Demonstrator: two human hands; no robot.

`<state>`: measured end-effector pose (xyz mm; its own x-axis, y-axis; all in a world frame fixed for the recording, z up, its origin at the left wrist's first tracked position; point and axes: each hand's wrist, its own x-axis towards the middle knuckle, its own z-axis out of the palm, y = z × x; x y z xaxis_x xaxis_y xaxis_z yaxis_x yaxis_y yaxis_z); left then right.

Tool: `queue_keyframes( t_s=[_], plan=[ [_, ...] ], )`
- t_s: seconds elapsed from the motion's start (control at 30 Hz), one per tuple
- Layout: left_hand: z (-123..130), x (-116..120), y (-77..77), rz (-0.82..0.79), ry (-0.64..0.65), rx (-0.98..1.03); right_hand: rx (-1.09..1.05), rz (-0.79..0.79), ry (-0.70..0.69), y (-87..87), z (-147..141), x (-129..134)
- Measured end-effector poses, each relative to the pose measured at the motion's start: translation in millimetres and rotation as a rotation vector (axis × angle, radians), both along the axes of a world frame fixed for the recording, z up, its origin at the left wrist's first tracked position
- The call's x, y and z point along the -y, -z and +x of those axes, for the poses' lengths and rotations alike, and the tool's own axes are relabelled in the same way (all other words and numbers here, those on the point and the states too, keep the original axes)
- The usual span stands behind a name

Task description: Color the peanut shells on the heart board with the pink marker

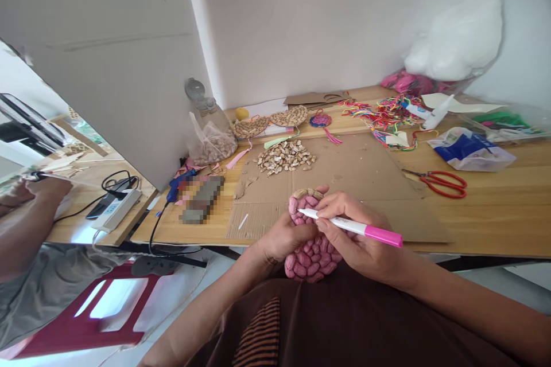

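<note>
A gourd-shaped craft piece covered in peanut shells (312, 258) is held upright in front of my body. Most of its shells are pink, while those along the top rim are still natural tan. My left hand (282, 238) is wrapped round its narrow middle, thumb across the front. Between the fingers of my right hand (359, 238) is a white marker pen with a pink end (350, 226). The marker's tip rests at or very close to the pink shells on the upper part. Behind my hands, a pile of peanut shells (286, 157) lies on a cardboard sheet (353, 178).
Red-handled scissors (443, 183), a blue-and-white packet (471, 149) and colourful cords (387, 114) lie to the right. A blue glue gun (178, 183) and a bag of peanuts (213, 140) are to the left. Another person's arm (34, 218) shows beyond the partition (107, 40).
</note>
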<state>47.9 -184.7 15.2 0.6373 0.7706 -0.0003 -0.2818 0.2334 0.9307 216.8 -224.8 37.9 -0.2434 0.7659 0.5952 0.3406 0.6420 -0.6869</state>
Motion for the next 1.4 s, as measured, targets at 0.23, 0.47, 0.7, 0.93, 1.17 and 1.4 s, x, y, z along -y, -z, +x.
queue_keyframes(
  t_s=[0.23,0.47,0.7,0.93,1.17,1.4],
  plan=[
    [0,0,0.3,0.019,-0.021,-0.026,0.049,0.019,-0.051,-3.2,0,-1],
    [3,-3,1.8,0.016,-0.035,0.023,0.087,0.046,-0.018,-4.1,2,-1],
    [5,-3,-5.5,-0.053,-0.015,-0.005,0.152,0.010,0.000,-3.3,4,-3],
    [5,-6,-0.8,-0.005,-0.075,0.002,0.174,0.042,-0.022,-10.6,3,-3],
    [5,-7,-0.7,0.048,-0.071,-0.006,0.178,0.061,-0.014,-14.3,1,-2],
    [5,-9,-2.4,0.185,-0.115,-0.093,0.225,0.077,0.013,-15.2,-3,-1]
  ],
)
